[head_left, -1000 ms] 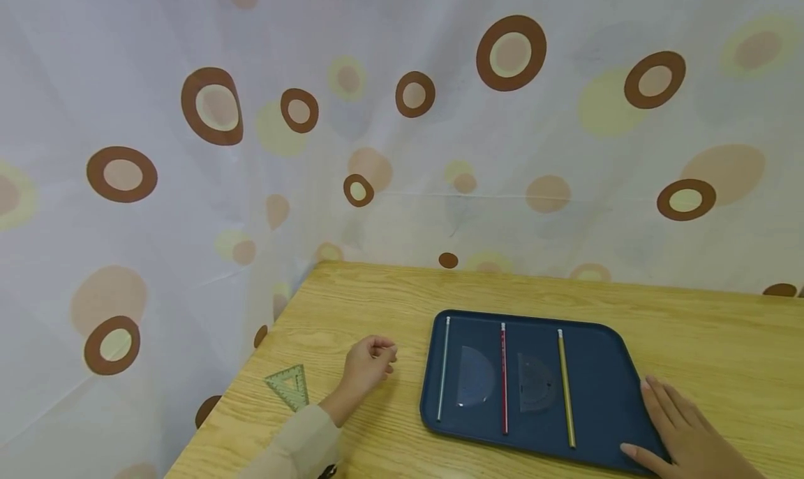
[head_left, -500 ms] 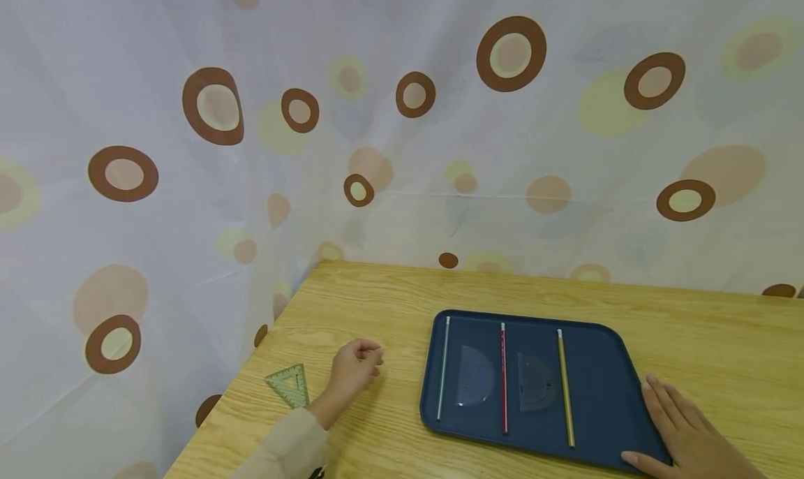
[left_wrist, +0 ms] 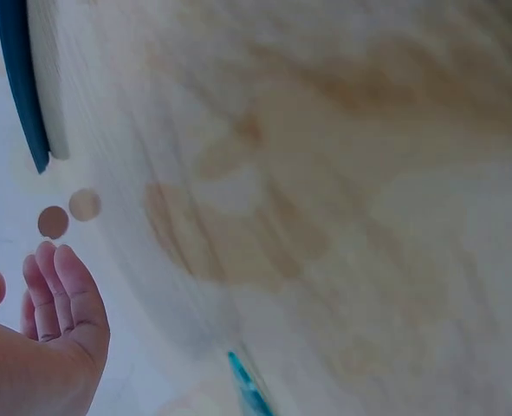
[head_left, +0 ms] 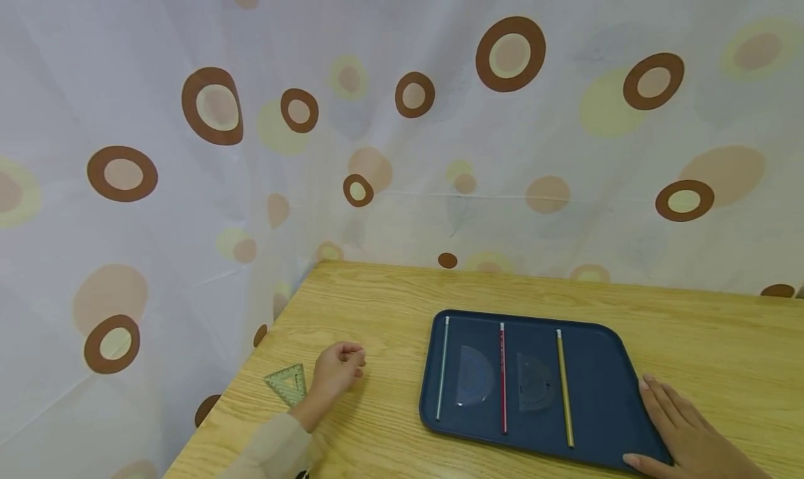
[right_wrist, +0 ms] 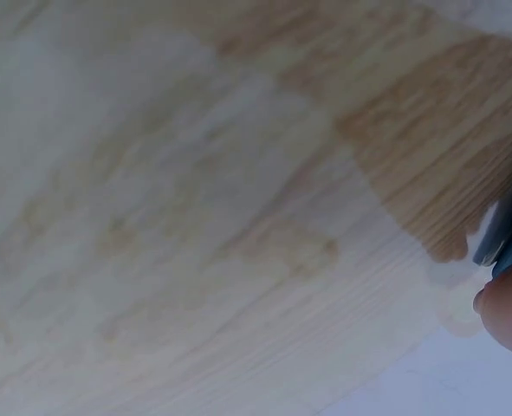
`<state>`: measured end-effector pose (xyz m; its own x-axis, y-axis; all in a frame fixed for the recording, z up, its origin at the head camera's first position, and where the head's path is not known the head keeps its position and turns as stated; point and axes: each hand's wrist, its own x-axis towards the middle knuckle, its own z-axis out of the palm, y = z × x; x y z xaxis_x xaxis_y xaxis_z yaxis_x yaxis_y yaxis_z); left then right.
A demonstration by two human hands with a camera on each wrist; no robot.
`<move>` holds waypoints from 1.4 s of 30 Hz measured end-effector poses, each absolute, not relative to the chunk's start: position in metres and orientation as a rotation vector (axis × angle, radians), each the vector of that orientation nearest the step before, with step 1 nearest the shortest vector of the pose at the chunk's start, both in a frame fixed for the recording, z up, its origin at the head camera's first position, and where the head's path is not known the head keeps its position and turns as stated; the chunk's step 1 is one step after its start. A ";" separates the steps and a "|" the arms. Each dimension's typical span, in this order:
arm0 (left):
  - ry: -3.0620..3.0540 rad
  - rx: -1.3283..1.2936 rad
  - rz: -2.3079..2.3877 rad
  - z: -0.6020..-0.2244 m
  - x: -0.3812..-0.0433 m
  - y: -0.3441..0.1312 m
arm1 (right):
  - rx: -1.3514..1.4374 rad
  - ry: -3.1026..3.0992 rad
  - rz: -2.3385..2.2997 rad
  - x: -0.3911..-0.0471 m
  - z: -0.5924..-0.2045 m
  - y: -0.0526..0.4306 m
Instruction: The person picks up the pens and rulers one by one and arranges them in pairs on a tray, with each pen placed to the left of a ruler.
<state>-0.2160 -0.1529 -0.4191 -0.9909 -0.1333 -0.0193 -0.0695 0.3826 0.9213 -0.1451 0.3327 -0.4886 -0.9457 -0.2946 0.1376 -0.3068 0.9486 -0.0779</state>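
Note:
My left hand (head_left: 336,371) hovers over the table left of the tray, fingers loosely curled around nothing. Just beside its wrist lies a green triangular set square (head_left: 285,382), partly covered by the forearm. My right hand (head_left: 687,433) rests along the right rim of the dark blue tray (head_left: 603,395), fingers straight and thumb over the near edge. Within the tray, a grey-green pencil (head_left: 442,369), a red pencil (head_left: 503,378) and a yellow pencil (head_left: 564,388) lie roughly parallel. Between them are two clear protractors, one on the left (head_left: 475,376) and one on the right (head_left: 535,382).
The wooden table (head_left: 370,290) reaches back to a white curtain (head_left: 377,32) with brown and beige circles. Another fold of curtain (head_left: 157,241) runs along the table's left edge. The right part of the tray shows bare blue surface.
My left hand has drifted left, away from the tray and closer to the set square. My right hand stays on the tray's rim, and the things in the tray have not moved.

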 end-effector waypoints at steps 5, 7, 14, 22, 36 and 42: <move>-2.545 0.226 -1.701 -0.420 -0.215 -0.160 | 0.470 -2.976 0.155 -0.146 -0.490 0.333; -2.543 0.235 -1.691 -0.420 -0.214 -0.162 | 0.469 -2.979 0.154 -0.147 -0.490 0.334; -2.516 0.245 -1.682 -0.417 -0.212 -0.170 | 0.466 -2.978 0.148 -0.147 -0.491 0.333; -2.525 0.244 -1.636 -0.413 -0.211 -0.181 | 0.461 -2.973 0.150 -0.147 -0.493 0.335; -2.551 0.313 -1.582 -0.413 -0.209 -0.198 | 0.480 -2.971 0.146 -0.145 -0.486 0.331; -2.549 0.361 -1.589 -0.414 -0.206 -0.203 | 0.479 -2.962 0.152 -0.144 -0.486 0.329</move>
<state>-0.2057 -0.2031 -0.4136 -0.9649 -0.2614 -0.0267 -0.1391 0.4219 0.8959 -0.1436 0.3294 -0.4855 -0.9401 -0.3059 0.1508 -0.3197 0.9443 -0.0777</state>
